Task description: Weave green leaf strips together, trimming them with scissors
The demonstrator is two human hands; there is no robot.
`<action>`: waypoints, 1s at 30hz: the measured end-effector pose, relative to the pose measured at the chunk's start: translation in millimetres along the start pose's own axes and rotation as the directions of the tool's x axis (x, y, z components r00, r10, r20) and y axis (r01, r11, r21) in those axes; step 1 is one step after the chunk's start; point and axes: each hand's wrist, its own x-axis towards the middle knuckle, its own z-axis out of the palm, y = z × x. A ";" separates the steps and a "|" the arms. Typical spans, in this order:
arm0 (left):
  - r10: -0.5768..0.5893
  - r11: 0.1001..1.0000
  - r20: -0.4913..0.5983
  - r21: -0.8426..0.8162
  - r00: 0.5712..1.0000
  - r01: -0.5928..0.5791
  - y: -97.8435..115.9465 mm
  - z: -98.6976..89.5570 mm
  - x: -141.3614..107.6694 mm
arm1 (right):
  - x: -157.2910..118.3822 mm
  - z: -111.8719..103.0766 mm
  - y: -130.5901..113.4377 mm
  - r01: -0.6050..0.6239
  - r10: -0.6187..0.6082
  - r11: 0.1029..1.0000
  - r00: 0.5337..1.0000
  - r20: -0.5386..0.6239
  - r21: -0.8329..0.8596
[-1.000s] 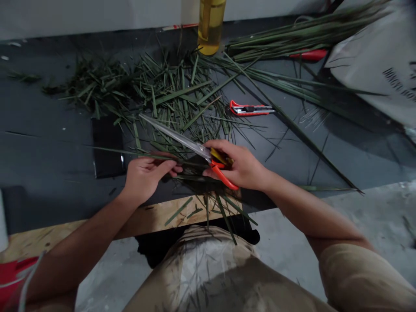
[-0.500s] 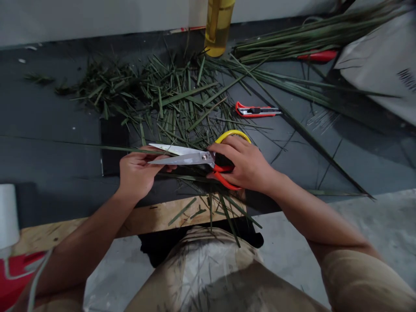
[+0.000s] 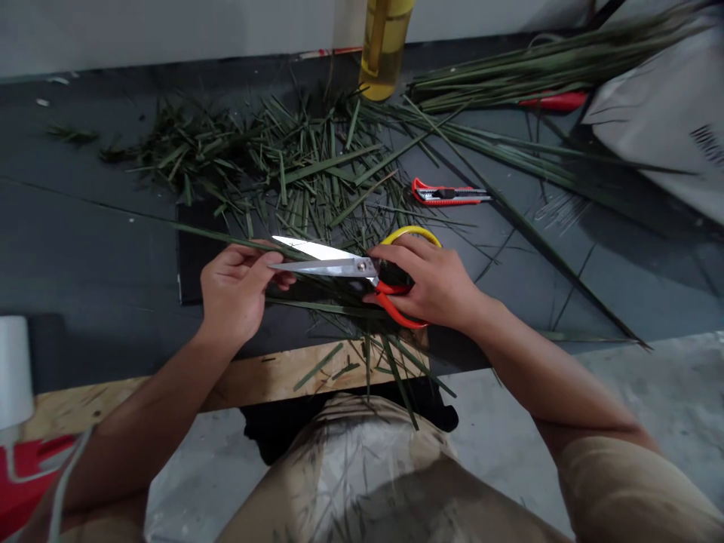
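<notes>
Scissors (image 3: 325, 266), no longer tilted, blades open, gripped in right hand (image 3: 427, 283); left hand (image 3: 234, 290) pinches green leaf strip (image 3: 195, 234).

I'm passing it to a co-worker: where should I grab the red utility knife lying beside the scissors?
Pinch the red utility knife by its thick red left end, coming down from above, since it lies flat. Keep clear of the slim metal right end, likely the blade end.

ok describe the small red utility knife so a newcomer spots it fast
On the dark grey tabletop, right of the heap of cut green leaf strips, lies a small red-and-silver utility knife. Unlike the red handle under the leaf bundle, it lies in the open.
</notes>
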 end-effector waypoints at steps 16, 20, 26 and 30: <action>0.042 0.999 0.012 -0.028 0.999 -0.042 -1.7 -0.4 -0.6 | -2.6 5.6 -0.6 0.025 -0.023 0.999 0.998 -0.058 0.031; 0.024 1.000 0.006 0.009 1.000 -0.024 -1.1 0.3 -0.2 | -3.0 8.3 -0.3 0.005 -0.004 1.000 0.998 -0.068 0.019; 0.004 1.000 0.001 0.026 1.000 -0.004 4.1 3.9 -1.9 | -4.1 10.2 0.5 -0.005 0.008 0.999 0.999 -0.049 0.049; 0.027 0.999 0.014 0.026 1.000 -0.027 5.1 4.3 -1.5 | -4.7 12.0 -0.4 -0.020 0.023 0.999 0.998 -0.052 0.050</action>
